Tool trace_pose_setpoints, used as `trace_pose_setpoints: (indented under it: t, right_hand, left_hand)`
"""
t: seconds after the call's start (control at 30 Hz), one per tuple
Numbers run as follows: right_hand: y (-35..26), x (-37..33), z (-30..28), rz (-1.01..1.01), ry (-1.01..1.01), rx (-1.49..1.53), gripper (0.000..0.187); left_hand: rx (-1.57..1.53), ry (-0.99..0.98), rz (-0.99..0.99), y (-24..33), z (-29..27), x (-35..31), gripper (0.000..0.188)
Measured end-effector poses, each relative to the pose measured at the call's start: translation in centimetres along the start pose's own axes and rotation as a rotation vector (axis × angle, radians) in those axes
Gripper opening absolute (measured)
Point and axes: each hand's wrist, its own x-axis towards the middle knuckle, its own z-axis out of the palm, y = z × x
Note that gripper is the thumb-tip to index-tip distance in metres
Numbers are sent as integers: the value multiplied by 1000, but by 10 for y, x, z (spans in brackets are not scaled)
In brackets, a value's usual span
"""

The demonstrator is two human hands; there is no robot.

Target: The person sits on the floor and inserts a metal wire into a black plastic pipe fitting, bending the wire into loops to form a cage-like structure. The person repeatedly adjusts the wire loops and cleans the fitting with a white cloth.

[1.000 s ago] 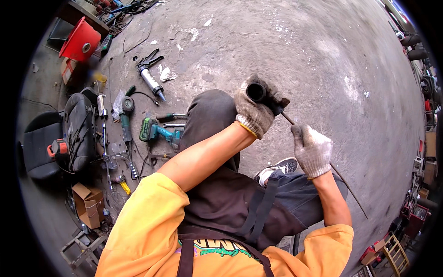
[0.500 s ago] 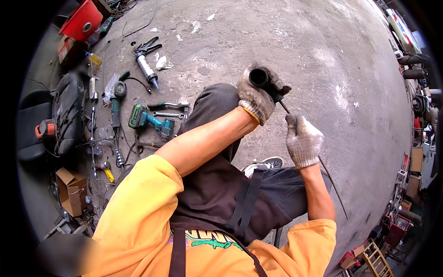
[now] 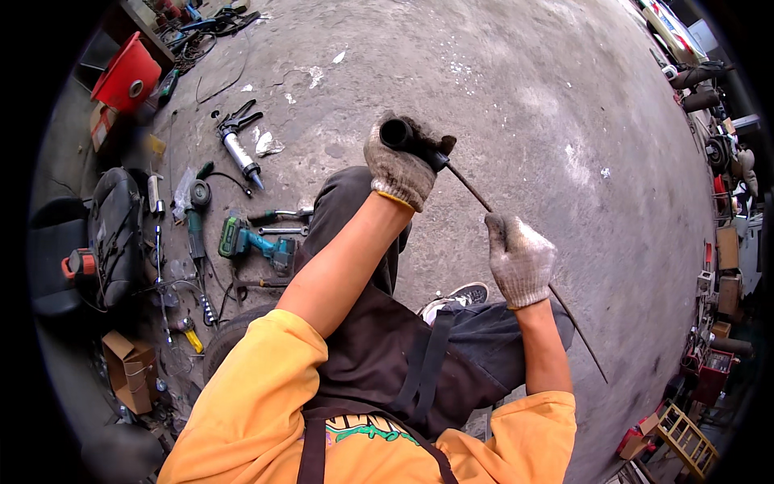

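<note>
My left hand (image 3: pixel 401 174), in a dirty knit glove, is closed around a short black tube (image 3: pixel 419 150) with a round open end and a narrower side branch. A thin dark metal rod (image 3: pixel 472 192) runs up to that branch; whether its tip is inside, I cannot tell. Lower right, my gloved right hand (image 3: pixel 521 260) grips the rod between thumb and fingers, and the rod's long tail slants down past my wrist. The left glove hides part of the tube.
On the floor to the left lie a caulking gun (image 3: pixel 238 147), an angle grinder (image 3: pixel 196 218), a cordless impact wrench (image 3: pixel 258 242) and wrenches (image 3: pixel 282 231). A black car seat (image 3: pixel 113 238) and a cardboard box (image 3: pixel 131 373) stand beyond. Clutter and a yellow ladder (image 3: pixel 687 440) line the right edge.
My left hand and the tube have shifted left, away from my right hand. More of the rod shows between the two hands. The whole view has also swung slightly.
</note>
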Motion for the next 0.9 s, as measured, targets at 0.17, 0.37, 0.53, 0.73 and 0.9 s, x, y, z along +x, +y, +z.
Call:
trace_pose_setpoints:
  t: [0.17,0.37,0.53,0.73,0.9]
  right_hand:
    - [0,3,-2,21,-58,34,18]
    - [-7,6,-4,-32,-14,116,23]
    - [-11,9,0,-33,-31,79,26]
    - [-14,14,6,45,-90,-37,25]
    - [-16,18,8,72,-105,-97,24]
  left_hand:
    - [-47,-25,-38,-2,-5,4,31]
    - [-176,-135,-209,-5,-3,-1,23]
    - [-127,-159,-244,-6,-7,3,26]
    - [9,-70,7,-24,4,-2,38]
    - [33,-21,-5,-45,7,-5,42]
